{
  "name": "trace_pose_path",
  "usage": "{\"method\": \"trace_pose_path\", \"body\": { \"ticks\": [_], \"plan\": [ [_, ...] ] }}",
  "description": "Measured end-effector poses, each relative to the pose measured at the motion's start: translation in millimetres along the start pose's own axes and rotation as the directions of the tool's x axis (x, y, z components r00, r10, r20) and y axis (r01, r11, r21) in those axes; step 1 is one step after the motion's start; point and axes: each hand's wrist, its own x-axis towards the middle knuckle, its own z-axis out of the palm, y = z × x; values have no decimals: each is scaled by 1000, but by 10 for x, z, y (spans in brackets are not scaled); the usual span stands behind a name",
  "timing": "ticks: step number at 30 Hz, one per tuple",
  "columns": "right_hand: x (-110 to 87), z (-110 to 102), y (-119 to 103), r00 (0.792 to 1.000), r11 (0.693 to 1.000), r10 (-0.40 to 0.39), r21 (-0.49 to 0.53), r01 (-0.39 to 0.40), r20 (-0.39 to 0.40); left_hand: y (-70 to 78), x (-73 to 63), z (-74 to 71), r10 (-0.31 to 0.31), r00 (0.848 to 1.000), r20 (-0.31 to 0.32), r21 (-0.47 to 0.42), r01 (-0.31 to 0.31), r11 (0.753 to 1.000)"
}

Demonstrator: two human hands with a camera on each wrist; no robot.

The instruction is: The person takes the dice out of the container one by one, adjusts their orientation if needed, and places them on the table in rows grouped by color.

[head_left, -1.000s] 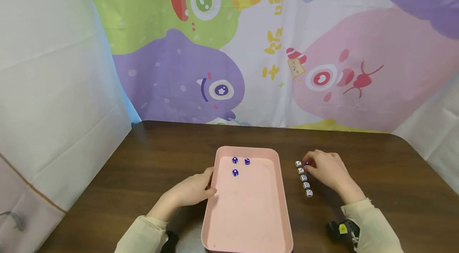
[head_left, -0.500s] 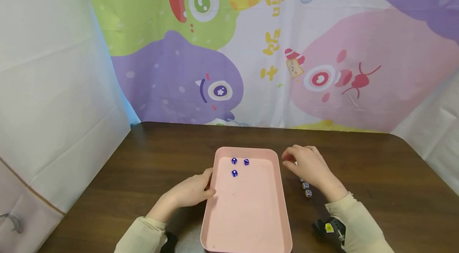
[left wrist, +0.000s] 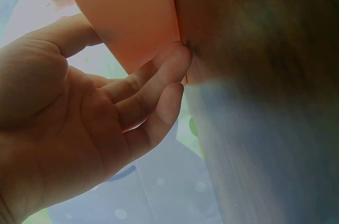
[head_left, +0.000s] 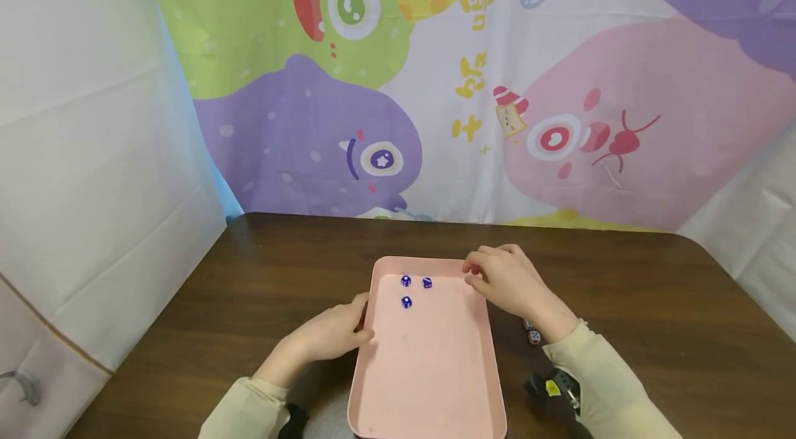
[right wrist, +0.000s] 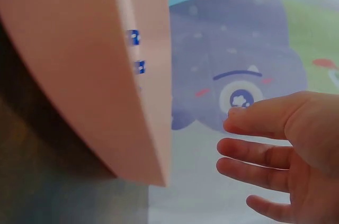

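Note:
A pink tray [head_left: 429,384] lies on the table with three blue dice [head_left: 406,302] near its far left corner. My left hand [head_left: 329,333] holds the tray's left wall; in the left wrist view its curled fingers [left wrist: 169,65] reach the tray's lower edge. Over the tray's far right corner is my right hand [head_left: 506,280], thumb and index fingertip together in a pinch. The blue die they took up is hidden by the fingers. In the right wrist view the other fingers [right wrist: 254,173] are loosely bent, beside the tray wall [right wrist: 79,75].
White dice [head_left: 534,337] stand in a row right of the tray, partly covered by the right forearm. Black wrist gear [head_left: 553,387] hangs below the right sleeve. A cartoon-printed curtain [head_left: 460,169] closes off the back of the dark wooden table [head_left: 280,252].
My right hand has moved left from beside the white dice, where its fingers were at a blue die, to the tray's far right corner. The left hand and tray stay put.

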Motion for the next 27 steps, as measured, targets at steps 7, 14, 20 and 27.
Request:
{"method": "trace_pose_path", "body": {
  "ticks": [7, 14, 20, 27],
  "plan": [
    [166, -76, -97, 1000, 1000, -6, 7, 6, -11, 4, 7, -8, 16, 1000, -9, -7, -16, 1000],
    [309, -60, -171, 999, 998, -41, 46, 41, -2, 6, 5, -1, 18, 1000, -6, -6, -18, 1000],
    [428, -20, -225, 999, 994, -40, 99, 38, 20, 8, 9, -8, 17, 1000, -4, -11, -18, 1000],
    [528, 145, -298, 980, 978, 31, 196, -70, 195, 3, 5, 1, 7, 1000, -3, 1, -7, 1000]
  ]
}}
